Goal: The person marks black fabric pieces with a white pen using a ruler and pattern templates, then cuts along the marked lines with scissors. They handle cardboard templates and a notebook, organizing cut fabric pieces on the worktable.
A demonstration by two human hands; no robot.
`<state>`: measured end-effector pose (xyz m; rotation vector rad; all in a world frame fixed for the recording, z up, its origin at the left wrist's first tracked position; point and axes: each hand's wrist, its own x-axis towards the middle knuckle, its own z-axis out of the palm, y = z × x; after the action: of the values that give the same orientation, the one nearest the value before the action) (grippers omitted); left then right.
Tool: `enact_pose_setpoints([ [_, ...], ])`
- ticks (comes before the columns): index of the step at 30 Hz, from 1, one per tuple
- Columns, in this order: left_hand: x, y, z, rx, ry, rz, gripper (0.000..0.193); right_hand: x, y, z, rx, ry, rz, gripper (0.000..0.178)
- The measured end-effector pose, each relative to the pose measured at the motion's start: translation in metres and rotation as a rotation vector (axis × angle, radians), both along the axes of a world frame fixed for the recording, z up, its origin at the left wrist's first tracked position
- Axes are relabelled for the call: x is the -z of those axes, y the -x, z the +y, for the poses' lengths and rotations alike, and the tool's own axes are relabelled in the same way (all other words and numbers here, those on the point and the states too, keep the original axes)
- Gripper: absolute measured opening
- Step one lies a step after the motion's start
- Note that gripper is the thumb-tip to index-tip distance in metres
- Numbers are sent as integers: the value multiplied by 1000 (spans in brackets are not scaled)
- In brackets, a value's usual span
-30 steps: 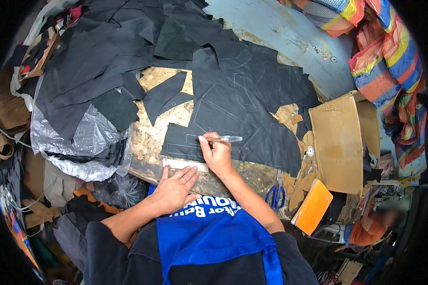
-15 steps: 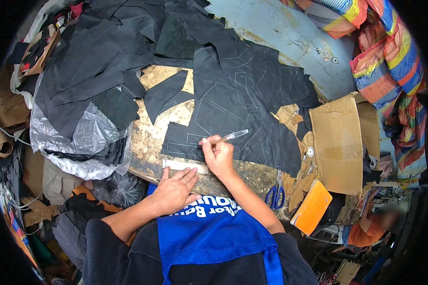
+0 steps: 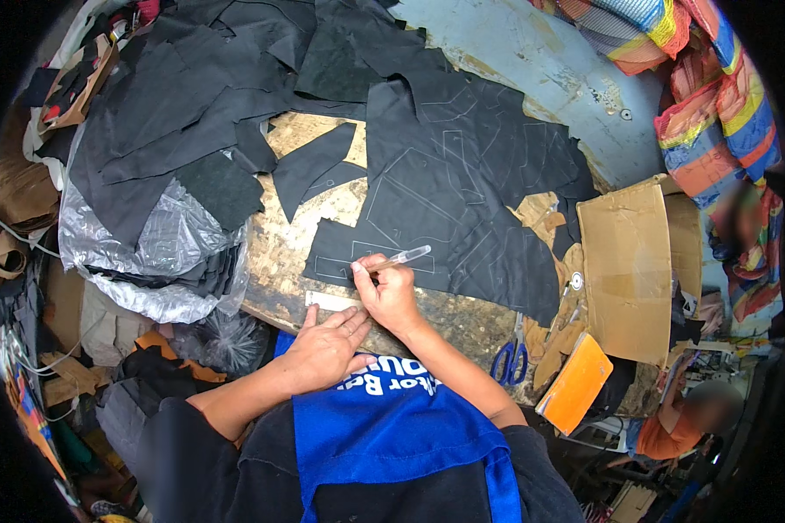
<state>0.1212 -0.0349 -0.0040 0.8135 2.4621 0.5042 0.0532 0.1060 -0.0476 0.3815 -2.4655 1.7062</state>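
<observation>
A large sheet of black leather-like material (image 3: 410,205), marked with pale outlines of shapes, lies over the worn wooden table. Between the fingers of my right hand (image 3: 387,295) is a pen with a clear end (image 3: 412,254), its writing end down by the outlined strip near the sheet's front edge; the tip itself is hidden by the fingers. My left hand (image 3: 324,347) lies flat with fingers stretched, the fingertips on a pale, flat strip (image 3: 329,302) just in front of the sheet. Part of that strip is under the hand.
Scissors with blue handles (image 3: 508,359) and an orange notebook (image 3: 576,383) lie at the right. Behind them stands a cardboard box (image 3: 626,270). Black pieces (image 3: 183,96) pile up at the left, above plastic wrapping (image 3: 161,253). Another person (image 3: 667,427) is far right.
My right hand has moved left along the front of the black sheet with the pen. My left hand stays on the pale strip. The whole view has shifted slightly.
</observation>
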Motion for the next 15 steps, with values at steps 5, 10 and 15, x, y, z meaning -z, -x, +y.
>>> enact_pose_setpoints([
  [5,-1,0,1,11,18,10,62,1,0,1,8,16,98,15],
  [10,-2,-1,0,-6,-49,44,61,-5,-15,22,-54,131,-241,13],
  [15,2,0,-6,-231,-397,24,38,-6,-41,42,-244,-269,239,17],
])
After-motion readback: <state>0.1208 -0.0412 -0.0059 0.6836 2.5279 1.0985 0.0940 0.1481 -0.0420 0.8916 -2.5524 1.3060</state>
